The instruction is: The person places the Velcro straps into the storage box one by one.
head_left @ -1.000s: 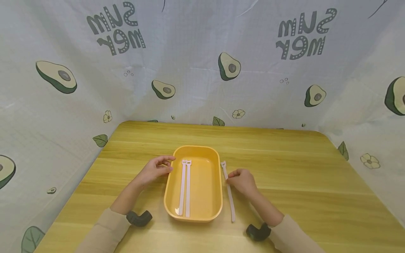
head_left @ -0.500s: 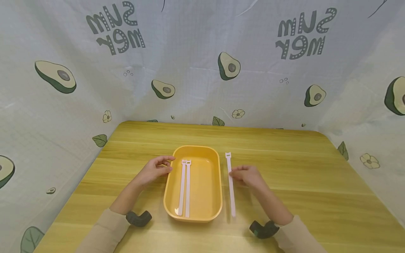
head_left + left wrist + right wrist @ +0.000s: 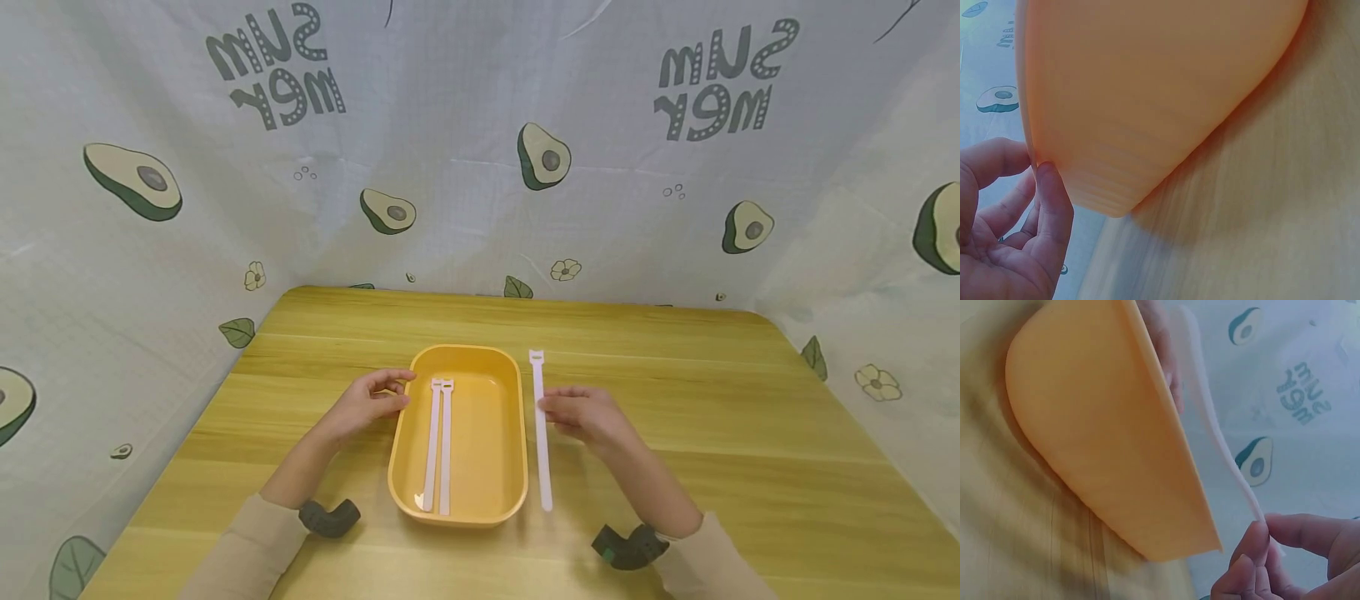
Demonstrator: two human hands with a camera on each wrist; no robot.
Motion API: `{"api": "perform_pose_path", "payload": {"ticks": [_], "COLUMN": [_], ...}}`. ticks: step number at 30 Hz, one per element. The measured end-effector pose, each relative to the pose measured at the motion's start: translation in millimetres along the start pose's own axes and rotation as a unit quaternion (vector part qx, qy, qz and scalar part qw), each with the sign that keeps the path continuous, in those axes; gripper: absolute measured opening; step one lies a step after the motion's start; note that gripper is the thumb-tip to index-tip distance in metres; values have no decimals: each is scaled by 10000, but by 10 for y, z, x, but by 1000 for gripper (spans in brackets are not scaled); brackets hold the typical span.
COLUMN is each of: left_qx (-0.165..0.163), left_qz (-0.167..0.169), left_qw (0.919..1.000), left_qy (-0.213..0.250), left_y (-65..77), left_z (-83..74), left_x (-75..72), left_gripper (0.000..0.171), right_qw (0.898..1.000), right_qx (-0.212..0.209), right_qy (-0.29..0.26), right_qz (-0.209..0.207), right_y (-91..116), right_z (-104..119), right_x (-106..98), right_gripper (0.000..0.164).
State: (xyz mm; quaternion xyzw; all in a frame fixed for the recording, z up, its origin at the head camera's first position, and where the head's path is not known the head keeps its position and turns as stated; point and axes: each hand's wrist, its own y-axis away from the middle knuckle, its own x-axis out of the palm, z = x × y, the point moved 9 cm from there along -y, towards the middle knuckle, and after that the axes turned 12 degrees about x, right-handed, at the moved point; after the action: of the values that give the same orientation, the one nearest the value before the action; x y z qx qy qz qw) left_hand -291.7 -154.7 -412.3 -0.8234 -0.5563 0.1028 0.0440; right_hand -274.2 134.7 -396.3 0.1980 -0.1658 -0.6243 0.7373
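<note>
A yellow plastic tray (image 3: 483, 454) with rounded corners stands on the table. Inside, along its left side, two pale pink hook-and-loop cable ties (image 3: 446, 454) lie parallel with their slotted heads at the far end. My left hand (image 3: 370, 402) pinches the tray's left rim between thumb and index finger, as the left wrist view shows close up. Beside the right wall, my right hand (image 3: 588, 414) pinches a third cable tie (image 3: 543, 458) near its middle, slotted head away from me. In the right wrist view this held tie (image 3: 1213, 422) is raised about rim high and bends slightly.
The wood-patterned table (image 3: 712, 433) extends on both sides of the tray. A white curtain (image 3: 465, 125) printed with avocados hangs behind and around it. Dark curved wrist pieces (image 3: 630, 547) sit at both cuffs, just above the tabletop.
My right hand has lifted the third cable tie off the table beside the tray and straightened its line, shifting it farther away from me. My left hand stays at the rim.
</note>
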Motion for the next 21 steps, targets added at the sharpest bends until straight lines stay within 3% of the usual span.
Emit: {"api": "perform_pose_path", "payload": {"ticks": [9, 21], "left_qx": [4, -35], "left_qz": [-16, -6], "left_qw": [10000, 10000], "left_qy": [-32, 7], "left_y": [-6, -12], "left_z": [11, 24], "left_x": [-7, -17], "left_gripper": [47, 48], "right_qw": [9985, 9969], "right_qx": [77, -84], "right_qy": [-462, -543], "right_qz": [283, 564], "right_y": [-19, -59], "right_z": [27, 90], "right_x": [148, 342], "right_gripper": [30, 25]}}
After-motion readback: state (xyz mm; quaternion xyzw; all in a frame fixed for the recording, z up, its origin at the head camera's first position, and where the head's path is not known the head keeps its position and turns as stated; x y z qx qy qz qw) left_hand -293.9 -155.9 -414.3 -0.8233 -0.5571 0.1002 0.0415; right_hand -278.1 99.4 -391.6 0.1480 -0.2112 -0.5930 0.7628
